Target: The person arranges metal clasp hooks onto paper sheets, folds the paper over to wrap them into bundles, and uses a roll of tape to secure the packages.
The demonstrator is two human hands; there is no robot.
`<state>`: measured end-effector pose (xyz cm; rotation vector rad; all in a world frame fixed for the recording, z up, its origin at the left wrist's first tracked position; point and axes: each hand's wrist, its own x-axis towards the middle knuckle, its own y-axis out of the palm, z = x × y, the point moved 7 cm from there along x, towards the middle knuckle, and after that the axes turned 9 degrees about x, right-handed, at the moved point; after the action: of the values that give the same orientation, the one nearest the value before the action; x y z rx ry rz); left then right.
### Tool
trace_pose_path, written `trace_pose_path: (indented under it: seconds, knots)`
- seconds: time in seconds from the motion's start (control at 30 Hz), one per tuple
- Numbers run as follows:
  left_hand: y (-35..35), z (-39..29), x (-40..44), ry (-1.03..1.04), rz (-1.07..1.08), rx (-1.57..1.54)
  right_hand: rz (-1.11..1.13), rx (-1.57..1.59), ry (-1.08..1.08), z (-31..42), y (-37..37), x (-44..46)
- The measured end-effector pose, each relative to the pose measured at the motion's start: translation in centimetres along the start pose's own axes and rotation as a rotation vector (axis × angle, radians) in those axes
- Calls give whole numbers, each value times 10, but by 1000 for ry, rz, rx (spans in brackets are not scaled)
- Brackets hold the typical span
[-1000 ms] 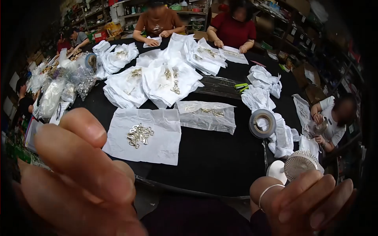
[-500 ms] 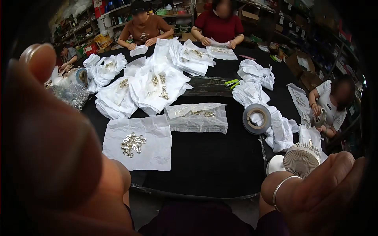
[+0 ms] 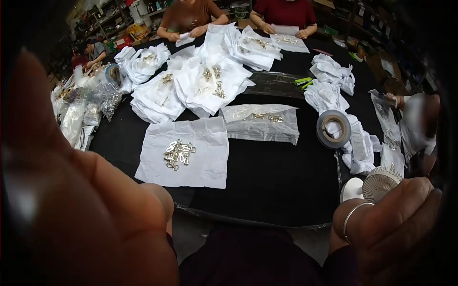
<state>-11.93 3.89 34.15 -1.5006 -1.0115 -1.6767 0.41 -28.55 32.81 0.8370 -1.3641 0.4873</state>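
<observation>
Just over the near edge of the black-covered bench [image 3: 276,186], you seem to be between two handlings: both hands are up close to the camera, neither visibly resting on the work. Your left hand [image 3: 95,205] fills the lower left, too blurred to tell whether its grip is spread or pinching. Your right hand [image 3: 396,217], by the near right corner, has its fingers curled in, but I cannot tell whether that grip closes on anything. As I judge it, handling the small pieces calls for lowering a hand inside the near edge and parting one from the rest.

Toward the far edge, left of the middle, spreads a heap of white papers [image 3: 191,95] with metal bits on top. Nearer you, left of the middle, lies one flat white sheet [image 3: 205,167], lightly creased; a translucent packet [image 3: 262,131] meets its far right corner. A white fan [image 3: 381,184] stands at the near right corner, partly hidden by your right hand, and a grey tape roll [image 3: 333,144] sits farther along the right edge.

Smallest are the metal clasps [image 3: 180,151], loosely piled on the flat sheet, left of its centre: shiny, silvery to pale gold, some looped, some square-ended, overlapping at mixed angles.
</observation>
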Motion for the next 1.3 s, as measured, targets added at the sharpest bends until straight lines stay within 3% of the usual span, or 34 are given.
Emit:
trace_pose_path:
  seconds: [0.73,1.3]
  knots:
    - [1,-1,-8,-33,38,18,-31,-56,25,-12,-7,-9]
    - [4,-4,-10,-22,3,53,25,-36,-361,57,37,20]
